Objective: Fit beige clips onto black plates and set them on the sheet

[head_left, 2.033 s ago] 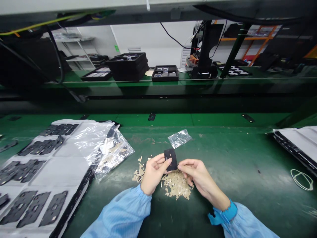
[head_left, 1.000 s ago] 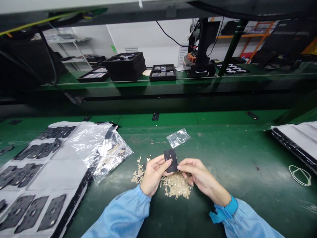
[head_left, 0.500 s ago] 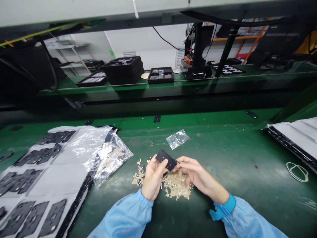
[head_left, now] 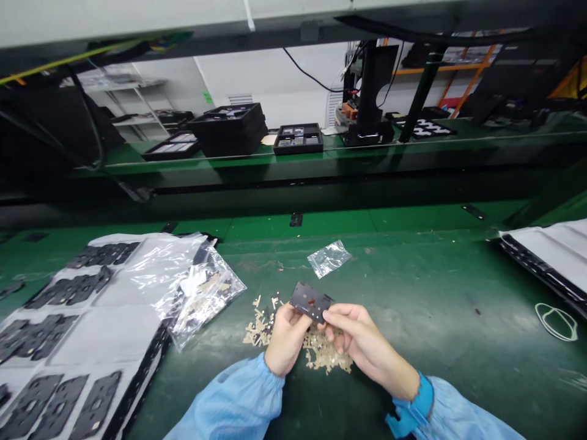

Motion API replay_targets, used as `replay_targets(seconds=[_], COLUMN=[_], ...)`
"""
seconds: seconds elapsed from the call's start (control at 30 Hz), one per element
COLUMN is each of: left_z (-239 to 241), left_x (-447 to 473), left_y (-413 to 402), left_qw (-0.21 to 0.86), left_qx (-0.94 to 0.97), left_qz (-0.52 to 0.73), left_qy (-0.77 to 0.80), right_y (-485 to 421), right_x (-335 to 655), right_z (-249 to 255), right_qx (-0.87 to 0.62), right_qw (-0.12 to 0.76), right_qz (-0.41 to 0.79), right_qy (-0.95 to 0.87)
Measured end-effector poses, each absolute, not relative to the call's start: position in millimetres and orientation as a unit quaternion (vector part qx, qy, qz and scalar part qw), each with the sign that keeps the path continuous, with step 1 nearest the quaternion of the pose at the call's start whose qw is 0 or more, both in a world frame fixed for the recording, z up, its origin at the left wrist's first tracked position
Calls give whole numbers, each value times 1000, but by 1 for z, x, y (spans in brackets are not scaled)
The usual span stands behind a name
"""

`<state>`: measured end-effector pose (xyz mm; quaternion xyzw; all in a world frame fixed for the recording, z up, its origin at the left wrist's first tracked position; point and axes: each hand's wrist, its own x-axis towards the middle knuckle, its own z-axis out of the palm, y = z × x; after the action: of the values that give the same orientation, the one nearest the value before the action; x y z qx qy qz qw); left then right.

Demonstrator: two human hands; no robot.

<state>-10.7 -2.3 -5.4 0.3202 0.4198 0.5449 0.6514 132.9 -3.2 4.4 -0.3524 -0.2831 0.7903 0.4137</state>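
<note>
A thin black plate with small holes (head_left: 310,299) is held up over the bench, tilted. My left hand (head_left: 287,339) grips its left and lower edge between thumb and fingers. At the plate's lower right corner, the thumb and fingers of my right hand (head_left: 360,333) pinch its edge. Beneath the hands lies a heap of small beige pieces (head_left: 326,357), partly covered by the right hand. More loose beige pieces (head_left: 257,327) are scattered to the left of my left hand.
To the left, a white compartment tray (head_left: 121,308) bears rows of black plates, with a clear bag of beige pieces (head_left: 208,296) over its edge. Beyond my hands lies a small clear bag (head_left: 329,258). On the right are a rubber band (head_left: 556,322) and another tray (head_left: 550,244).
The plate has been turned so its face shows more, with a reddish-brown spot now visible. My right hand has shifted slightly down and now grips the plate's right corner.
</note>
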Motion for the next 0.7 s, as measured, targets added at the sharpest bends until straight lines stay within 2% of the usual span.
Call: replay_targets(seconds=[0.3, 0.5, 0.7], left_z=[-11, 11, 17], left_x=[-17, -19, -20], left_y=[-4, -2, -2], left_qw=[520, 482, 473], left_qx=[444, 557, 587], left_qz=[492, 464, 470], left_qy=[539, 492, 459], right_y=[-8, -11, -12], right_x=[129, 127, 127], right_z=[3, 5, 9], right_qx=[-341, -328, -318], right_qw=[393, 383, 374], right_qz=[820, 832, 839], right_qy=[-238, -230, -237])
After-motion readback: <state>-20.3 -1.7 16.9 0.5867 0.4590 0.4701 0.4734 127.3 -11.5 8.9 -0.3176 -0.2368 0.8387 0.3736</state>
